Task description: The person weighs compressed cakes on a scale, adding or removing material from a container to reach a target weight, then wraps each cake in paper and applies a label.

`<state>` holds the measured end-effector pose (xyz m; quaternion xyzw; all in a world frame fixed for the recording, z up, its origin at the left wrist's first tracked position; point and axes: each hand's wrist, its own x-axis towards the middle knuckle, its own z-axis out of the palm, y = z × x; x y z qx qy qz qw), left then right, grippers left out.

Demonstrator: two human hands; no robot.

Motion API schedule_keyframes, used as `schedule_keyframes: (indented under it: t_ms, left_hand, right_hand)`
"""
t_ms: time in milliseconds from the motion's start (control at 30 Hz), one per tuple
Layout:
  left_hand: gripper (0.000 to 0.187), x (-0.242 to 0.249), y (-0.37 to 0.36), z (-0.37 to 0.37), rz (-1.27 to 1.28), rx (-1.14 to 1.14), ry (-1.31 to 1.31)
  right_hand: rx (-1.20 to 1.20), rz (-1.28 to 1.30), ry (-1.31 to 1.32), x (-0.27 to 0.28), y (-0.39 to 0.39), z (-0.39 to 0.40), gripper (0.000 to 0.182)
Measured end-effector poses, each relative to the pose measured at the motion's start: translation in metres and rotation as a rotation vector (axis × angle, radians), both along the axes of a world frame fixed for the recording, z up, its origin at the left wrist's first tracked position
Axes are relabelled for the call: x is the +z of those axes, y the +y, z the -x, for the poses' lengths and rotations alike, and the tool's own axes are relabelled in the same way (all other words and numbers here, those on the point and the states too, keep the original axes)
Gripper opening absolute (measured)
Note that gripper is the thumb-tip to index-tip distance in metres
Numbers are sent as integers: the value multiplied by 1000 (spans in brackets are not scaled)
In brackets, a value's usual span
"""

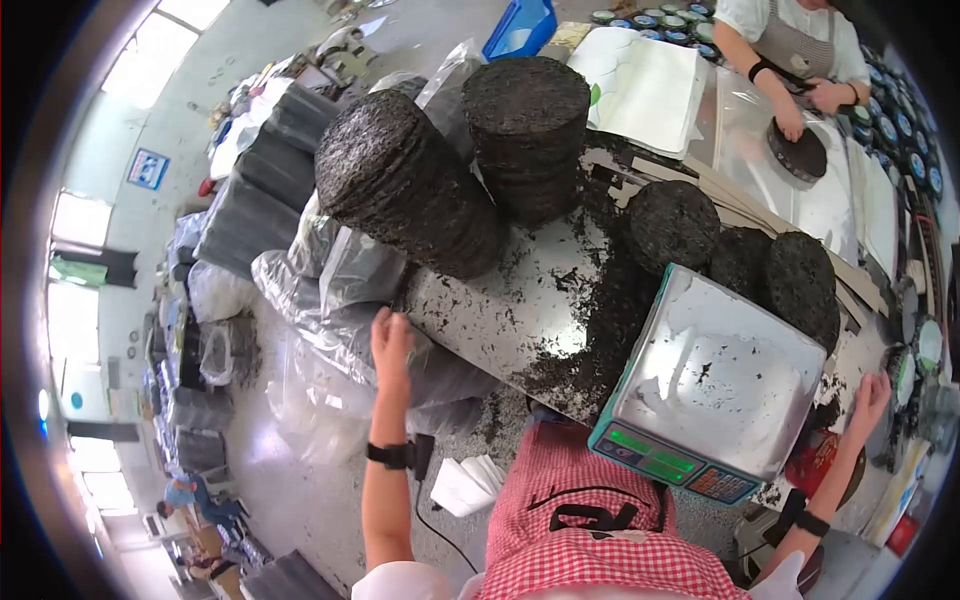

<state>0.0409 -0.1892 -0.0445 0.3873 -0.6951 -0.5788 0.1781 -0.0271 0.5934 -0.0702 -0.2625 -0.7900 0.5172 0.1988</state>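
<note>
Well, tall stacks: two columns of dark cakes [405,185] stand side by side at the left end of your table [470,325], between your left hand [391,345] and the far edge.
Scale: the steel-topped scale [715,365] fills the table's near right corner; at least three loose cakes [675,225] lie just behind it, with dark crumbs [620,290] beside it.
Across: a co-worker's hand [790,125] touches a dark disc [797,155].
Left hand: half open, fingers loosely bent, nothing seen in its grasp, just beside the table's left corner.
Right hand [870,400]: fingers bent, off the scale's right side; you cannot tell whether it holds anything.
Clear bags [350,270]: dark contents, by the table's left edge.
Blue bin [540,20]: something white inside, beyond the stacks.
</note>
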Motion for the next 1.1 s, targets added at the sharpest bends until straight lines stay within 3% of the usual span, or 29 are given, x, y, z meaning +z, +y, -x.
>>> schedule_keyframes:
  t_ms: [100,167,233,267,333,433,567,633,667,767,833,867,900,1000,1033,1067,1100]
  left_hand:
    - [53,-25,-94,54,-85,-49,51]
    - [57,-70,-173,109,-174,-37,83]
    - [63,-113,-233,166,-429,-10,220]
    - [66,-99,-234,182,-451,-172,216]
    - [66,-98,-219,211,-528,-246,226]
    - [66,-106,-198,175,-664,-305,249]
    - [65,-111,-137,138,-756,-287,275]
    - [65,-98,-97,183,-792,-294,260]
    - [65,-104,-75,158,-813,-305,248]
    - [65,-115,-29,102,-891,-345,218]
    - [64,-121,11,59,-616,-452,198]
    - [65,-119,10,46,-622,-562,81]
    - [65,-98,9,47,-627,-571,75]
    - [36,12,-6,79,-313,-475,273]
    - [31,49,-10,86,-114,-568,288]
    - [27,75,-12,92,90,-658,301]
    - [27,87,-6,96,100,-648,304]
  right_hand:
    - [85,-196,171,95,-151,-31,49]
    - [226,-184,222,119,-241,-39,46]
    - [409,-156,210,130,-327,-41,48]
    - [488,-163,171,137,-371,-36,48]
    - [669,-190,151,141,-436,-26,51]
    - [937,-446,199,164,-509,-1,58]
    - [1058,-234,251,173,-576,31,69]
    - [1036,-107,230,171,-600,48,67]
    - [992,57,194,164,-608,54,63]
    - [907,-270,273,144,-591,69,53]
    - [902,-279,267,162,-566,74,46]
    - [917,-290,253,169,-551,77,44]
    - [917,-302,274,167,-535,82,43]
    - [823,-430,219,161,-514,82,45]
    - [830,-425,221,157,-512,79,45]
    - [736,-650,270,152,-510,77,49]
    - [629,-872,324,152,-509,76,52]
